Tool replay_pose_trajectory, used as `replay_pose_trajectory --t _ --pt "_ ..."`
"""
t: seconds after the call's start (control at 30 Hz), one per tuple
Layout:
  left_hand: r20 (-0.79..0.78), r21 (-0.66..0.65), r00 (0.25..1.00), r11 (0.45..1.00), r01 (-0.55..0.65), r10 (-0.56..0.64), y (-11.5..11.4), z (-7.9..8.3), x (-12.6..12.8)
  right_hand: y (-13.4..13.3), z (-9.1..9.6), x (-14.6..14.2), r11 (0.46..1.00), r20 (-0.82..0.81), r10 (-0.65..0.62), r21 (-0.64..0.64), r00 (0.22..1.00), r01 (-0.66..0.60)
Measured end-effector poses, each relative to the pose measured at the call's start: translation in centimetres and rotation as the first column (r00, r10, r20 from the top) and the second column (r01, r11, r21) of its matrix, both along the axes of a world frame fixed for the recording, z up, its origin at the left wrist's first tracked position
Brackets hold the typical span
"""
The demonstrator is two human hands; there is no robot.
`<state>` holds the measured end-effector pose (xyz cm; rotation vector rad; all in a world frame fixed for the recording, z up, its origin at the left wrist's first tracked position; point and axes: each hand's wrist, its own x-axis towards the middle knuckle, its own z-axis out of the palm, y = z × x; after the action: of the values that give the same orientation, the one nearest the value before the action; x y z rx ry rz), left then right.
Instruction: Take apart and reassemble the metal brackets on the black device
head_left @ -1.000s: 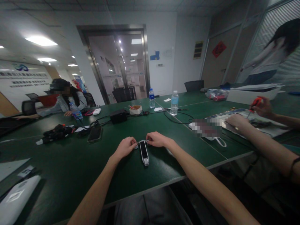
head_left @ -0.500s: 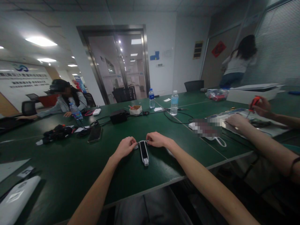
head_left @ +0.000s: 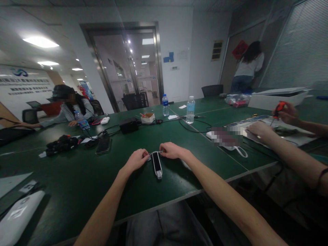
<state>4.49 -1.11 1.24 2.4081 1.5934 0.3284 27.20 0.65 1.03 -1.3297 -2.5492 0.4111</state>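
Note:
A slim white device with a long black face (head_left: 156, 164) lies on the green table in front of me, its narrower white end toward me. My left hand (head_left: 137, 159) is at the left of its far end, thumb and fingers pinched together on something small and greyish. On the other side, my right hand (head_left: 170, 151) has its fingertips closed at the right of that same end, on a small part I cannot make out. Whether these small parts are joined to the device is too fine to tell.
Beyond my hands stand water bottles (head_left: 190, 110), a small open box (head_left: 148, 118) and a black box (head_left: 128, 125) with cables. A phone (head_left: 103, 145) lies to the left. At right, a co-worker's hand (head_left: 285, 112) holds an orange-handled screwdriver (head_left: 279, 108). A white device (head_left: 22, 215) lies near left.
My hands and the white device hold nearly the same place. The view has shifted slightly. A person at the back has moved left toward the door.

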Motion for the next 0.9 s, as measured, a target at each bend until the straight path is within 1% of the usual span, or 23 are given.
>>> replay_pose_trajectory --t 0.23,0.33,0.6,0.9 --pt "-0.080 0.061 0.996 0.998 0.034 -0.029 0.32 -0.53 0.12 -0.43 0.46 -0.15 1.000 0.021 -0.019 -0.001 1.000 0.019" --pt "-0.107 0.065 0.994 0.997 0.030 -0.023 0.30 -0.59 0.24 -0.66 0.72 -0.16 1.000 0.038 -0.020 -0.002 0.999 0.021" --pt "-0.186 0.066 0.982 0.997 0.042 -0.029 0.03 -0.46 0.57 -0.40 0.30 -0.12 1.000 0.064 -0.020 0.021 0.998 0.019" --pt "-0.174 0.051 0.984 0.998 0.042 -0.032 -0.11 -0.26 0.57 -0.80 0.79 -0.09 1.000 0.068 -0.025 -0.001 0.997 0.025"
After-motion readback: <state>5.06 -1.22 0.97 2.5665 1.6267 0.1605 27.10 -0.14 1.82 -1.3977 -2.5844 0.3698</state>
